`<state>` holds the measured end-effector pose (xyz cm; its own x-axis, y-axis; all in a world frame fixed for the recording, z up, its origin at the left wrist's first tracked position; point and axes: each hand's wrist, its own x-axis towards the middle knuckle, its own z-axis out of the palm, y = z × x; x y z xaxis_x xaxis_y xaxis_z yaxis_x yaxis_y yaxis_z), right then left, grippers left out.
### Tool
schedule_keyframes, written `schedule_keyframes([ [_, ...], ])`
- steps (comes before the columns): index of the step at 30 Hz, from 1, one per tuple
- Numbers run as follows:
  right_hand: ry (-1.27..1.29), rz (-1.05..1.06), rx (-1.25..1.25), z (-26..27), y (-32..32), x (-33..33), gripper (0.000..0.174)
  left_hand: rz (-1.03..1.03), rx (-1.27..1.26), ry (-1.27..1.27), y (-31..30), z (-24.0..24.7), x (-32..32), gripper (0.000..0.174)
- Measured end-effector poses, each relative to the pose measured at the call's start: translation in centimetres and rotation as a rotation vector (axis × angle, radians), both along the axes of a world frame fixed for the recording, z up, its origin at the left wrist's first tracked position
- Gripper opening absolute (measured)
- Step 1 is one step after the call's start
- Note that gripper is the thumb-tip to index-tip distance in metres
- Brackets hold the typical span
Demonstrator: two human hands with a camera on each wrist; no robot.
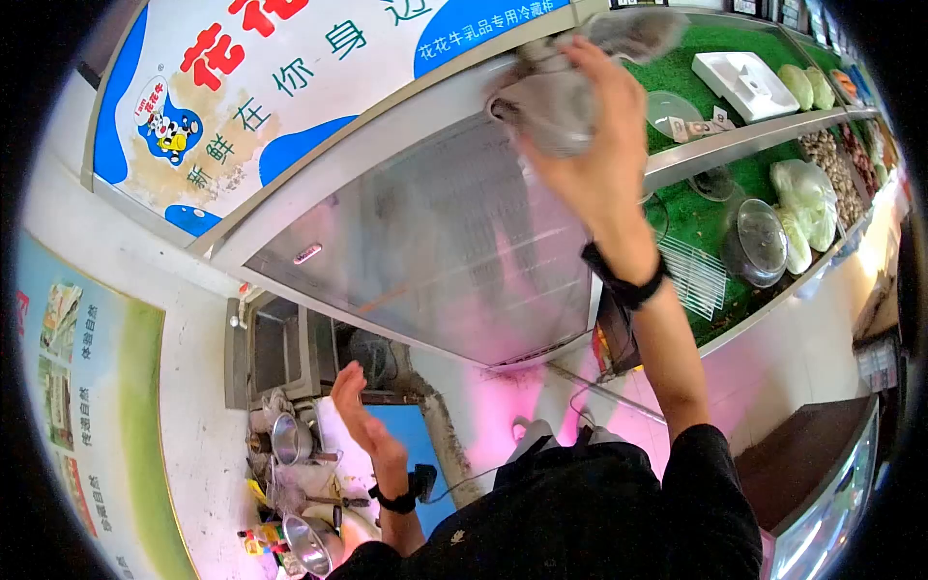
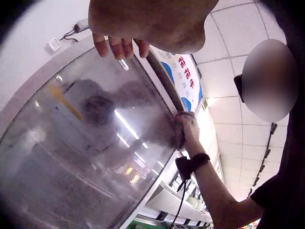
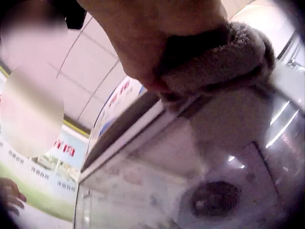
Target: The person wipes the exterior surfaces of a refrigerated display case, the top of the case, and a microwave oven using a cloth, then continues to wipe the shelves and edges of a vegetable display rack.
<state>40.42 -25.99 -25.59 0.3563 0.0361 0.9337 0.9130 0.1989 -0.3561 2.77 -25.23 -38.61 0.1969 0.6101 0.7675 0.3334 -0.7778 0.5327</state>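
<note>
Right hand [image 1: 594, 159] fingers curled round a grey cloth [image 1: 553, 108], which is bunched under them and pressed on the top edge of the glass fridge door [image 1: 425, 251]. Left hand [image 1: 365, 425] is well below, fingers straight and relaxed, holding nothing, near steel pots [image 1: 290, 440].

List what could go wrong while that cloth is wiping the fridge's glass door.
1. The right hand grips the cloth high at the top edge of the glass door, arm stretched up; the cloth could slip off that edge.
2. The left hand hangs free of the door, so a loss of balance would likely go unbraced.
3. The glass looks misted; wiping may only leave smears.
</note>
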Motion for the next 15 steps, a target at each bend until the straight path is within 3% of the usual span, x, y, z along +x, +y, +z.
schedule_keyframes([
  [1,-0.116,-0.051,-0.014,0.1,1.6,-1.1,0.072,-0.012,-0.003,-0.008,0.3,-0.3,-0.6,0.068],
  [3,-0.262,0.176,-0.095,0.0,3.4,-6.0,0.069,-0.032,-0.16,-0.125,1.4,-1.2,-1.6,0.059],
  [4,-0.335,0.223,-0.182,-0.3,5.3,-9.1,0.069,-0.109,-0.168,-0.227,3.6,-2.9,-1.9,0.047],
  [5,-0.399,0.271,-0.276,-0.9,6.4,-11.5,0.068,-0.118,-0.18,-0.225,3.6,-2.0,-2.3,0.047],
  [7,-0.369,0.284,-0.274,-0.9,5.8,-11.7,0.067,-0.084,-0.006,0.255,3.9,1.7,-2.4,0.036],
  [8,-0.342,0.317,-0.26,-0.5,5.7,-11.3,0.066,-0.075,-0.01,0.279,3.9,1.9,-4.6,0.03],
  [9,-0.305,0.205,-0.187,-0.2,4.7,-9.6,0.065,-0.098,-0.038,0.21,4.4,1.3,-7.0,0.032],
  [12,0.164,0.162,-0.109,-0.1,2.5,-4.7,0.059,0.016,-0.211,0.111,4.9,-2.6,-13.8,0.043],
  [13,-0.007,0.066,-0.043,0.4,3.1,-4.3,0.058,0.037,-0.298,0.01,4.9,-3.4,-15.0,0.048],
  [15,-0.062,0.063,-0.057,0.0,5.4,-7.5,0.066,-0.001,-0.372,-0.123,6.0,-4.3,-15.7,0.053],
])
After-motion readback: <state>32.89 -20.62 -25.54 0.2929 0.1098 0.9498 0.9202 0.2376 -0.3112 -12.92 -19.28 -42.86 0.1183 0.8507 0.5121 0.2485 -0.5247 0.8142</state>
